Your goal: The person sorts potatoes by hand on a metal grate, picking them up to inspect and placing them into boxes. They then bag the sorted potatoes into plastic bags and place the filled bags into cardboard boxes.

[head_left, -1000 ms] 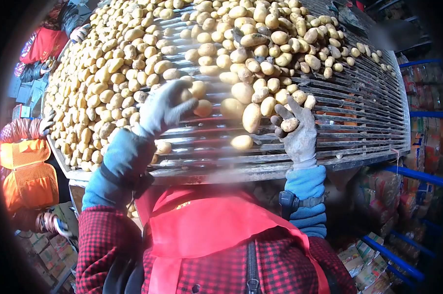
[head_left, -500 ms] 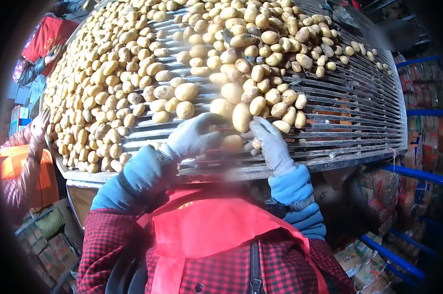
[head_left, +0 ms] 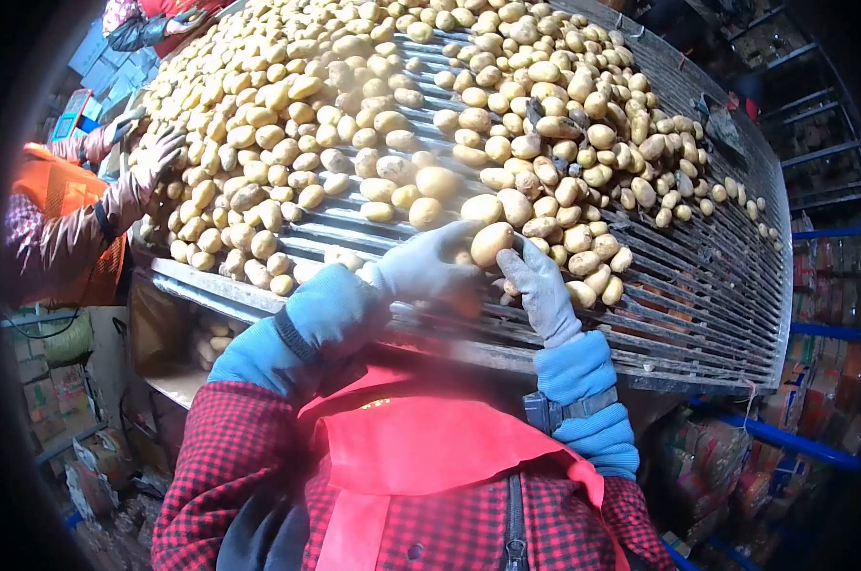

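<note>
One large potato (head_left: 491, 245) is, in the head view, between the half-curled left hand (head_left: 429, 265) and right hand (head_left: 542, 288) towards the near edge of the slatted table (head_left: 716, 314), flanked seemingly for steadiness (whether either grips, I cannot tell).

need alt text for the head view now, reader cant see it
A gloved left hand and right hand flank a potato over a slatted table heaped with potatoes. At frame left, another person's hand is beside the potatoes.
</note>
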